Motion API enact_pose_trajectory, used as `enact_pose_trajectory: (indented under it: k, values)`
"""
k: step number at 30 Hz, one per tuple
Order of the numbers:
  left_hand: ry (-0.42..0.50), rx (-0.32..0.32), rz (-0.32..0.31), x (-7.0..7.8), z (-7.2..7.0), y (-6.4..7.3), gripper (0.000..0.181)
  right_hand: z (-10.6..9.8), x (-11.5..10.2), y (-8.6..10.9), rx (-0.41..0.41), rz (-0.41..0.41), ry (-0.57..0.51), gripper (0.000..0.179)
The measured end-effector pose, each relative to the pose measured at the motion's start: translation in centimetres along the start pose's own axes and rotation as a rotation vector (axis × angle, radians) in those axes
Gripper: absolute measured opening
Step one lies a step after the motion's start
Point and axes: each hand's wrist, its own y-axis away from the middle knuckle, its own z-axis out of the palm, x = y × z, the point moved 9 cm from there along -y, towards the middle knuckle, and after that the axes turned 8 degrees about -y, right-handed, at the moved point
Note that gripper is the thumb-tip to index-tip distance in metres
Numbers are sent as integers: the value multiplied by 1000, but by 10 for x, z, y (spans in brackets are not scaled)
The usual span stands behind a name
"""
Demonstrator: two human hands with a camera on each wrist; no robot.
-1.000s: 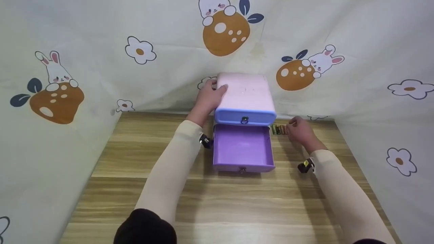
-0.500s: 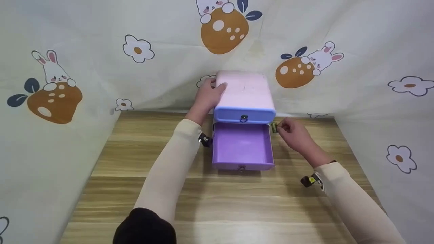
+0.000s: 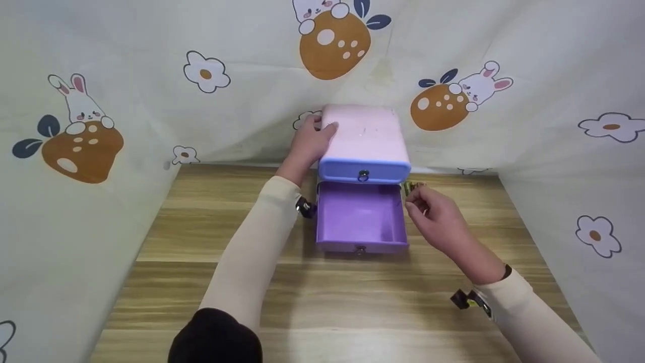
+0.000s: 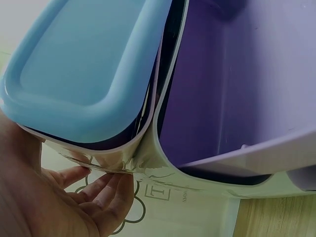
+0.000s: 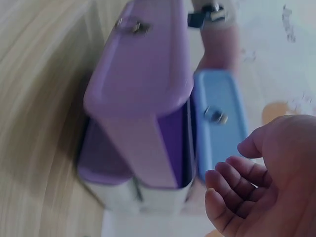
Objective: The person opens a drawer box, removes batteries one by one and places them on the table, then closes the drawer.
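Note:
A small drawer cabinet point(image 3: 363, 133) with a pink top stands against the back wall. Its blue upper drawer point(image 3: 365, 171) is pushed in; the purple lower drawer point(image 3: 360, 214) is pulled out, with no item visible in it. My left hand point(image 3: 311, 142) grips the cabinet's upper left edge, thumb on the top and fingers along the side. Right of the open drawer hovers my right hand point(image 3: 437, 214); in the right wrist view its fingers point(image 5: 232, 190) are loosely bent, apart from the thumb, with nothing seen between them. Small greenish and brown cylinders point(image 3: 415, 185) lie behind it, partly hidden.
Wood-grain table point(image 3: 322, 307) lies under the cabinet. A patterned cloth wall point(image 3: 252, 116) closes the back and both sides, close behind the cabinet. Each wrist carries a small black camera point(image 3: 304, 207). The lower drawer sticks out toward the person.
My right hand has moved left and toward the person, from the small cylinders to beside the open drawer. The left hand has stayed on the cabinet.

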Motion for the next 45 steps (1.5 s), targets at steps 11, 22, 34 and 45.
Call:
enact_pose_trajectory:
  k: [11, 22, 34, 45]
  values:
    - [-28, 18, 19, 1, -1, -1, 69, 41, -46, 47, -95, -259, 44, 14]
    - [-11, 13, 12, -2, -1, -3, 69, 90, -41, 79, -215, -284, 91, 13]
    - [-4, 2, 6, 0, -1, 0, 70, 112, -30, 88, -268, -226, 215, 35]
    - [12, 15, 15, 0, 1, -1, 67, 121, -23, 91, -288, -217, 267, 45]
